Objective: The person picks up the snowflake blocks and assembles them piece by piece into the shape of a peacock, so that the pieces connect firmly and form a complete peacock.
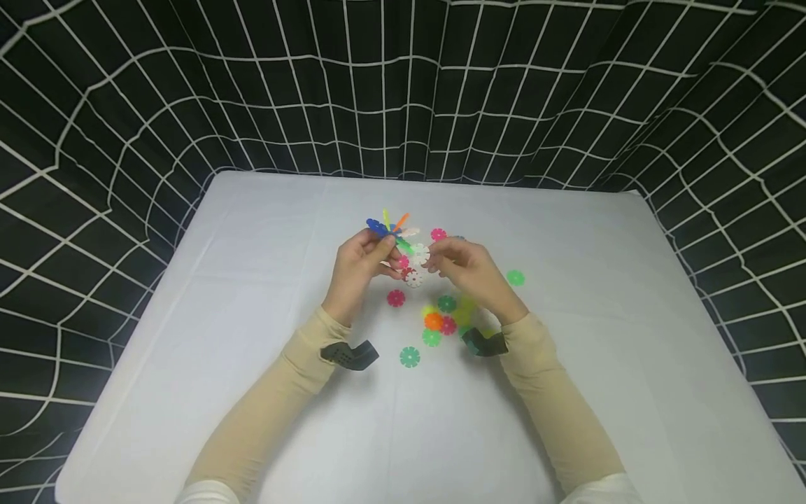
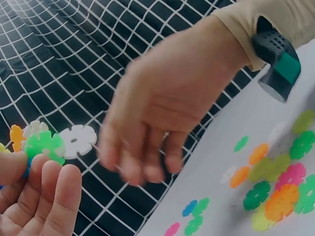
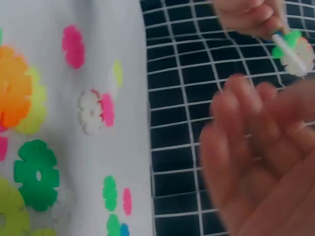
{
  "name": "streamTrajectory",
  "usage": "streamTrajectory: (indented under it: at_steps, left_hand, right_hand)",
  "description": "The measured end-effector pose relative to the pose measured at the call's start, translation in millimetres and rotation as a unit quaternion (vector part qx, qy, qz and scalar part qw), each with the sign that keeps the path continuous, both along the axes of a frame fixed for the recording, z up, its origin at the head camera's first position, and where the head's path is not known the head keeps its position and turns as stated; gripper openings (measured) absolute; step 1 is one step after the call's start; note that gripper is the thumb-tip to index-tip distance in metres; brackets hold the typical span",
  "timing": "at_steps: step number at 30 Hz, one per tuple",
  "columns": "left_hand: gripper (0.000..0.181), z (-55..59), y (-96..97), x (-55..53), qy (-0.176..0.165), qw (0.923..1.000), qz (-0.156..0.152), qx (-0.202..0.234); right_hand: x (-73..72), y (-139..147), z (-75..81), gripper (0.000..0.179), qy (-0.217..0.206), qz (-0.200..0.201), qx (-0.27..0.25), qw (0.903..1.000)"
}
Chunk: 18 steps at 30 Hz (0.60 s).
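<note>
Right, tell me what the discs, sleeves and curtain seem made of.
Discs: probably smooth plastic, given their even, bright colour and crisp notches. Sleeves: likely matte, stretchy fabric, fitting closely and wrinkling. Curtain: apparently matte cloth; its white grid bends with the folds.

Discs [image 1: 409, 351] look like thin plastic, smooth, mostly matt; tabletop [image 1: 264, 280] smooth, matt; curtain [image 1: 378, 84] matt cloth, soft folds; sleeves [image 1: 271, 413] matt cloth, wrinkled
</note>
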<state>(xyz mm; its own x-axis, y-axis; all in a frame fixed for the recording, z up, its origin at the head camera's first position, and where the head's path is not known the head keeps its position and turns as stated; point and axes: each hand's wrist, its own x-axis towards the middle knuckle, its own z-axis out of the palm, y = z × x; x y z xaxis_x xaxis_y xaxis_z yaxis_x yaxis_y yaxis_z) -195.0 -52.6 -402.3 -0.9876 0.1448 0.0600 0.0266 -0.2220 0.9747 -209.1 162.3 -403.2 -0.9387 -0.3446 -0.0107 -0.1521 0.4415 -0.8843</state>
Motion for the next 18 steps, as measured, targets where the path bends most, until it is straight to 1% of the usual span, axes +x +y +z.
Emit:
streamTrajectory:
  at_steps: [2, 4, 6, 7, 9, 10, 12, 13, 18]
  left_hand:
    - [0.017, 0.4, -0.5, -0.2, 0.001, 1.0000, 0.003, 0.004]
    - [0.017, 1.0, -0.9, -0.1, 0.001, 1.0000, 0.004, 0.006]
    - [0.017, 1.1, -0.9, -0.5, 0.002, 1.0000, 0.001, 0.004]
    - [0.016, 1.2, -0.8, -0.5, 0.001, 1.0000, -0.001, 0.003]
    - [0.014, 1.3, -0.5, -0.6, 0.001, 1.0000, -0.004, 0.001]
    - [0.014, 1.4, -0.4, -0.6, 0.000, 1.0000, -0.005, -0.001]
    - [0.013, 1.7, -0.1, -0.4, -0.002, 1.0000, -0.006, -0.003]
    - [0.013, 1.5, -0.1, -0.4, -0.003, 1.0000, -0.006, -0.004]
    - [0.014, 1.2, -0.7, 0.3, -0.012, 0.9999, -0.005, -0.005]
  right_hand:
    - [-2.4, 0, -6.2, 0.029, -0.007, -0.002, 0.066, 0.9978]
    - [-4.6, -1, -14.1, 0.035, -0.016, 0.017, 0.137, 0.9902]
    - [-5.3, -3, -22.1, 0.043, -0.019, 0.054, 0.208, 0.9764]
    - [-5.0, -4, -25.4, 0.047, -0.017, 0.073, 0.235, 0.9692]
    - [-3.9, -6, -30.6, 0.051, 0.005, 0.107, 0.279, 0.9544]
    - [-2.9, -6, -32.3, 0.052, 0.016, 0.116, 0.297, 0.9476]
    - [-1.4, -7, -34.3, 0.049, 0.040, 0.125, 0.318, 0.9391]
    - [-0.8, -7, -34.7, 0.048, 0.046, 0.125, 0.323, 0.9370]
    - [0.2, -11, -33.7, 0.036, 0.052, 0.116, 0.332, 0.9347]
